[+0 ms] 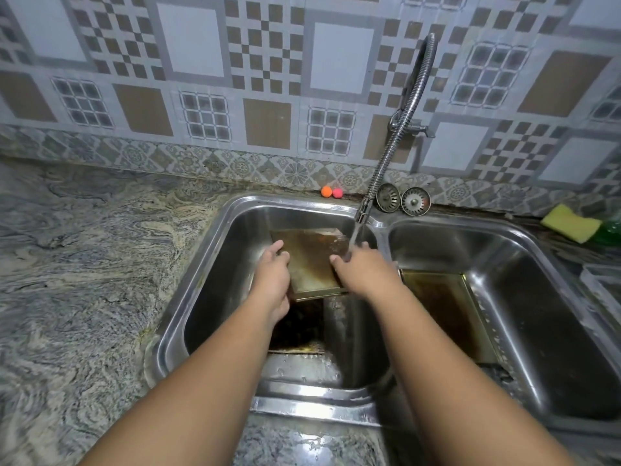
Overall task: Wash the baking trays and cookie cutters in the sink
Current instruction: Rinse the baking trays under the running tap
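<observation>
A stained, brownish baking tray point(311, 260) is held tilted in the left basin of the double steel sink point(215, 264). My left hand point(274, 277) grips its left edge. My right hand point(361, 270) lies on its right side under the water stream from the flexible tap point(396, 136); whether those fingers curl round the tray is unclear. A second dark tray point(299, 327) lies beneath in the same basin, partly hidden by my left arm. A third tray point(447, 304) leans in the right basin. No cookie cutters are visible.
Two sink strainers point(403, 200) stand at the back rim. An orange and a pink ball point(331, 192) sit behind the left basin. A yellow sponge point(571, 227) and a green bottle point(611, 230) are at the far right. Marbled countertop point(84, 264) stretches left.
</observation>
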